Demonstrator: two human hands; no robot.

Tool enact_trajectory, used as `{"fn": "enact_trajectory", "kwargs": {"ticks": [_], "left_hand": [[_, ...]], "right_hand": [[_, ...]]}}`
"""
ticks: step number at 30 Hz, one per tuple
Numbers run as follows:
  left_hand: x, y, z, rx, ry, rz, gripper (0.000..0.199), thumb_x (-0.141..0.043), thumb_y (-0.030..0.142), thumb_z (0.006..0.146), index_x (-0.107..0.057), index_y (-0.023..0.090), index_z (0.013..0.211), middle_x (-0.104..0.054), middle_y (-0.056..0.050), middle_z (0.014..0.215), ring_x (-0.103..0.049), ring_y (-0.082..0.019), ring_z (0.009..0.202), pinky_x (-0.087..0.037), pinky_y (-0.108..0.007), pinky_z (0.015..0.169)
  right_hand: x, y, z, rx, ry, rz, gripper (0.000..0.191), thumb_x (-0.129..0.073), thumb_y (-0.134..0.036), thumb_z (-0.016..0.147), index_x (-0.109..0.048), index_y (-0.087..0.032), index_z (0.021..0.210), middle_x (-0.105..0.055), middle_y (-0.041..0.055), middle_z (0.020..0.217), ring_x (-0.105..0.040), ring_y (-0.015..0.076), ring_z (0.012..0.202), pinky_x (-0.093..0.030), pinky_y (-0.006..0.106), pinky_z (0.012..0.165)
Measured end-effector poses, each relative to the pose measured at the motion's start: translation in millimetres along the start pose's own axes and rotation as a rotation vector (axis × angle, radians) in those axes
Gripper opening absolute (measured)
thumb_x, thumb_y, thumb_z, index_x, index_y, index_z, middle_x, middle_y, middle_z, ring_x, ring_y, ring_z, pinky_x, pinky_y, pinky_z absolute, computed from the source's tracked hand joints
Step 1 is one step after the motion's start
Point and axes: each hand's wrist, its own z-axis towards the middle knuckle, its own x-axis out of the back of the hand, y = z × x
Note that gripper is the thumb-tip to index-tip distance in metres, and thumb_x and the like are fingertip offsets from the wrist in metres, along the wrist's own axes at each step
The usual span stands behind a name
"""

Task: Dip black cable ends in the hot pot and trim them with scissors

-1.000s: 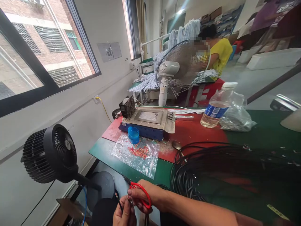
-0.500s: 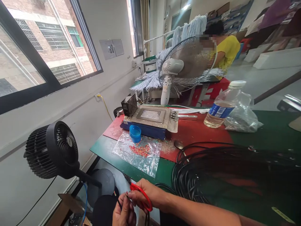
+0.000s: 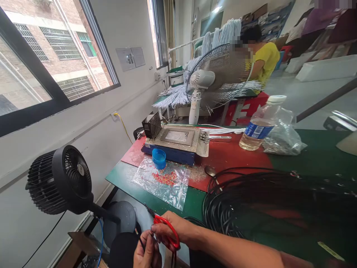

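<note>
Below the table's front edge, my left hand [image 3: 147, 250] pinches a thin black cable [image 3: 141, 240] near its stripped end. Pressed close against it, my right hand [image 3: 173, 231] is wrapped round red-handled scissors [image 3: 169, 227], whose dark blades point up and left, away from the cable. The thumb and finger of my right hand meet the wire end at my left fingertips; the tiny wires there are too small to make out. On the table beyond lies a clear plastic bag [image 3: 145, 178] with small red and yellow bits [image 3: 167, 178] on it.
A blue cup [image 3: 158, 159] stands before a blue-sided hot plate [image 3: 170, 154]. Right of it are a spoon [image 3: 209, 171], coiled black cables [image 3: 223, 208], and a bottle [image 3: 258, 130]. A black fan [image 3: 60, 180] stands left; a person in yellow [image 3: 267, 61] sits beyond another fan [image 3: 205, 79].
The scissors' blades have tipped slightly upward and show more clearly. Both hands stay together at the cable end. The whole view has shifted a little.
</note>
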Motion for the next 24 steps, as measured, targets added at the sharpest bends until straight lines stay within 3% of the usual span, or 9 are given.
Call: {"fn": "enact_trajectory", "kwargs": {"ticks": [5,11,18,21,24], "left_hand": [[-3.6,4.1,-2.1,0.018,0.043,-0.04,0.044,-0.08,0.043,0.036,-0.063,0.015,0.066,-0.058,0.003,0.038,-0.025,0.004,0.023,-0.014,-0.009,0.029],[-13.4,12.4,-8.5,-0.012,0.023,-0.052,0.042,-0.08,0.044,0.034,-0.061,0.014,0.056,-0.056,0.005,0.037,-0.026,0.005,0.021,-0.013,-0.008,0.029],[-16.1,12.3,-9.1,-0.044,0.064,-0.058,0.049,-0.082,0.04,0.03,-0.064,0.016,0.068,-0.059,0.004,0.039,-0.031,0.003,0.024,-0.016,-0.008,0.028],[-10.7,11.5,-5.2,-0.053,0.056,-0.075,0.046,-0.083,0.037,0.033,-0.064,0.018,0.07,-0.06,0.004,0.04,-0.039,-0.001,0.028,-0.024,-0.01,0.028],[-3.2,15.2,-2.6,0.038,0.088,-0.143,0.035,-0.083,0.022,0.04,-0.066,0.021,0.071,-0.069,0.003,0.052,-0.06,-0.007,0.047,-0.045,-0.014,0.043]], "right_hand": [[-1.8,-2.2,0.5,-0.054,0.002,-0.003,0.044,-0.063,-0.049,0.067,-0.048,-0.013,0.048,-0.044,-0.0048,0.037,-0.037,0.0041,0.029,-0.027,0.016,0.03],[-1.2,3.1,3.7,0.031,0.038,0.009,0.046,-0.061,-0.054,0.067,-0.049,-0.012,0.051,-0.043,-0.0051,0.036,-0.038,0.0045,0.029,-0.026,0.016,0.031],[-0.4,3.2,2.8,0.076,-0.011,-0.036,0.05,-0.06,-0.059,0.067,-0.049,-0.013,0.053,-0.043,-0.0053,0.039,-0.037,0.0039,0.032,-0.026,0.016,0.033],[-0.2,3.5,2.6,0.072,0.023,-0.124,0.049,-0.058,-0.06,0.069,-0.05,-0.013,0.058,-0.042,-0.0057,0.041,-0.037,0.0048,0.034,-0.028,0.017,0.035],[0.5,8.9,3.6,0.269,0.151,-0.489,0.042,-0.056,-0.053,0.074,-0.053,-0.014,0.061,-0.047,-0.0034,0.049,-0.043,0.0065,0.044,-0.031,0.019,0.043]]}}
